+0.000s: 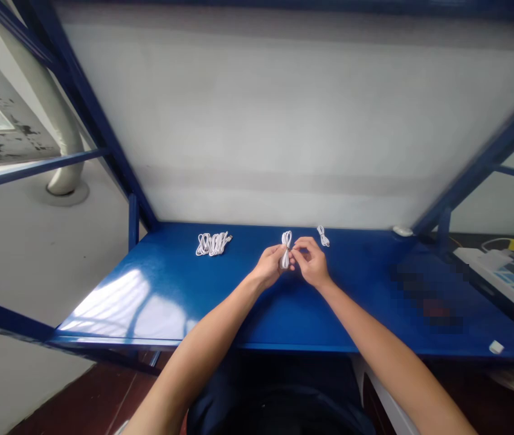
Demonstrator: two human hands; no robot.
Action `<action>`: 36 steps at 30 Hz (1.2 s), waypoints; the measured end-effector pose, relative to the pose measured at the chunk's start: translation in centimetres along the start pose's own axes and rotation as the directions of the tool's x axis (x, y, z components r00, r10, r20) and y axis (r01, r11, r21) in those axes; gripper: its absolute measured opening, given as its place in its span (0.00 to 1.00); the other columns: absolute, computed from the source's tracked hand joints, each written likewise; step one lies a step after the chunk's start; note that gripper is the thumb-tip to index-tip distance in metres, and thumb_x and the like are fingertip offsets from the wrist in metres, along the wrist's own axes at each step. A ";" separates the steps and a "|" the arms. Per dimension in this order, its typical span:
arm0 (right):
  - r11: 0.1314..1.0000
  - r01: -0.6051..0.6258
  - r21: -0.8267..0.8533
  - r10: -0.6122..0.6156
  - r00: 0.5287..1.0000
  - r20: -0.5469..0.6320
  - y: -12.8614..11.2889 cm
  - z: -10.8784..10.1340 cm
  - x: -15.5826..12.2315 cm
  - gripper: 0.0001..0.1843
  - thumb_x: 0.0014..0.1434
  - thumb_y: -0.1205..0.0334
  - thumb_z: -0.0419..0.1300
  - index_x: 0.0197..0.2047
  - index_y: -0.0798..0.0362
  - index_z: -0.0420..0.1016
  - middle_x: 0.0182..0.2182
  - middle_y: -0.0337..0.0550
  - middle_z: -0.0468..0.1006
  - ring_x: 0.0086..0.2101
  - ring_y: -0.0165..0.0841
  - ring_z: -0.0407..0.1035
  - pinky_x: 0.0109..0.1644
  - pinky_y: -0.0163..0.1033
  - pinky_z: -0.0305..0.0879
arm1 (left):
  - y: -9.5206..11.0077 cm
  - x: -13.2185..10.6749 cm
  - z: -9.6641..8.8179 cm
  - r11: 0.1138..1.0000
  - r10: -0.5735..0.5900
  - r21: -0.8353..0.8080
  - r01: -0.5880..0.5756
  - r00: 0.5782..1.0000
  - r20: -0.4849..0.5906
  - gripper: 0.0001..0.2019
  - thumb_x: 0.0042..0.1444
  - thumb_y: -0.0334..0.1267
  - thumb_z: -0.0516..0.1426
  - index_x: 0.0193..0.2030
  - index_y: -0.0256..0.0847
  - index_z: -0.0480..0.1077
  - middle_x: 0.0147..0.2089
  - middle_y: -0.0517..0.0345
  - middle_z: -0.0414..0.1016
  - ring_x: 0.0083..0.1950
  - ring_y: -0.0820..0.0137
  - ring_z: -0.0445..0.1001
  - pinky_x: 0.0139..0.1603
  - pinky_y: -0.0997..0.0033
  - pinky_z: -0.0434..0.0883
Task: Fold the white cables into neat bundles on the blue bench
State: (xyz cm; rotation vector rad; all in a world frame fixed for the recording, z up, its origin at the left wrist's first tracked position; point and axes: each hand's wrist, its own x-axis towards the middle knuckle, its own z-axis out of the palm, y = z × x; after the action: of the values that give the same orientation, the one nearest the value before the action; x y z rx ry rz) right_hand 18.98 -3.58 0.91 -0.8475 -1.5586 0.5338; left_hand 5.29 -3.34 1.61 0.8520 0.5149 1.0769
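Observation:
A coiled white cable (285, 258) stands upright above the blue table, pinched in at its middle by a thin dark twist tie (288, 246). My left hand (269, 266) is closed around the bundle from the left. Thumb and forefinger of my right hand (311, 261) are pressed together at the bundle's right side, on the end of the tie; the fingertips are too small to see in detail. Left of my hands lie several coiled white cables (212, 244) in a row. Another tied white cable (323, 236) rests behind my right hand.
The blue table (238, 320) has a pale back panel and blue frame posts. At its right lie a blurred dark object (429, 299), a small white block (496, 347) and a white item (402, 231) at the back. A white power strip (501, 278) stands beyond the right side.

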 end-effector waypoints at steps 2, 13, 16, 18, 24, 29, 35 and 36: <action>0.996 -0.038 0.078 0.035 0.999 0.040 0.0 -0.3 0.3 0.05 0.57 0.58 0.60 0.32 0.50 0.71 0.38 0.44 0.69 0.36 0.34 0.69 0.31 0.38 0.72 | 0.3 -0.1 -0.1 1.000 -0.009 0.018 0.008 0.998 0.063 0.18 0.50 0.49 0.63 0.31 0.32 0.68 0.27 0.57 0.69 0.26 0.75 0.69 0.29 0.73 0.69; 0.990 -0.141 0.025 0.131 0.962 0.239 0.2 -2.3 0.9 0.09 0.56 0.54 0.61 0.32 0.51 0.72 0.32 0.40 0.71 0.25 0.28 0.65 0.23 0.34 0.65 | 0.4 0.3 -2.1 0.699 0.156 0.678 -0.229 0.973 0.168 0.16 0.60 0.52 0.52 0.36 0.39 0.60 0.25 0.67 0.62 0.23 0.78 0.60 0.26 0.76 0.59; 0.995 -0.028 -0.096 0.047 0.979 0.199 0.0 -2.2 0.7 0.07 0.58 0.57 0.59 0.33 0.51 0.72 0.32 0.42 0.72 0.30 0.32 0.67 0.27 0.35 0.65 | 0.0 0.3 -2.4 0.589 0.215 0.764 -0.262 0.963 0.164 0.15 0.62 0.50 0.50 0.39 0.39 0.60 0.25 0.67 0.59 0.25 0.78 0.56 0.27 0.76 0.57; 0.991 0.017 -0.135 0.007 0.984 0.177 -0.1 -2.1 0.6 0.06 0.58 0.59 0.58 0.32 0.51 0.72 0.32 0.42 0.72 0.32 0.32 0.67 0.30 0.35 0.64 | 0.0 0.2 -2.6 0.572 0.189 0.779 -0.255 0.966 0.177 0.14 0.63 0.49 0.48 0.43 0.39 0.59 0.26 0.68 0.58 0.25 0.77 0.55 0.26 0.76 0.57; 0.989 -0.092 -0.118 0.105 0.988 0.111 0.2 -2.2 0.7 0.08 0.57 0.56 0.59 0.31 0.51 0.71 0.30 0.41 0.71 0.31 0.33 0.67 0.30 0.36 0.65 | 0.5 -0.1 -2.7 0.501 0.150 0.830 -0.243 0.970 0.194 0.11 0.62 0.46 0.49 0.42 0.40 0.59 0.27 0.67 0.59 0.26 0.76 0.55 0.28 0.76 0.56; 0.981 -0.160 -0.107 0.171 0.980 0.105 0.5 -2.0 0.7 0.11 0.54 0.53 0.60 0.30 0.52 0.71 0.29 0.41 0.72 0.30 0.33 0.67 0.29 0.36 0.64 | 0.7 -0.1 -2.7 0.456 0.152 0.860 -0.230 0.972 0.179 0.08 0.60 0.43 0.51 0.39 0.41 0.59 0.26 0.67 0.59 0.26 0.75 0.55 0.27 0.75 0.55; 0.951 -0.306 -0.049 0.305 0.952 -0.026 1.4 -3.0 1.4 0.11 0.51 0.54 0.61 0.28 0.52 0.69 0.21 0.36 0.69 0.19 0.28 0.61 0.23 0.35 0.60 | 0.5 -0.1 -3.2 0.408 0.108 0.883 -0.231 0.973 0.204 0.07 0.58 0.40 0.53 0.35 0.42 0.58 0.25 0.65 0.62 0.25 0.74 0.55 0.27 0.73 0.53; 0.939 -0.341 -0.040 0.338 0.939 -0.061 1.6 -3.4 1.6 0.11 0.51 0.54 0.61 0.27 0.52 0.69 0.20 0.35 0.68 0.17 0.27 0.60 0.22 0.35 0.59 | 0.5 -0.1 -3.2 0.401 0.104 0.888 -0.224 0.975 0.199 0.07 0.58 0.40 0.53 0.35 0.42 0.58 0.25 0.65 0.62 0.25 0.74 0.55 0.28 0.73 0.53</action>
State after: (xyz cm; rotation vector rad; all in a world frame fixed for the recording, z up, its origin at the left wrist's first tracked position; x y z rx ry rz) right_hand 22.65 -1.80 1.35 -1.1711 -1.3876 0.7163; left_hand 2.61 -2.23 0.12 1.9837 0.9756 0.8569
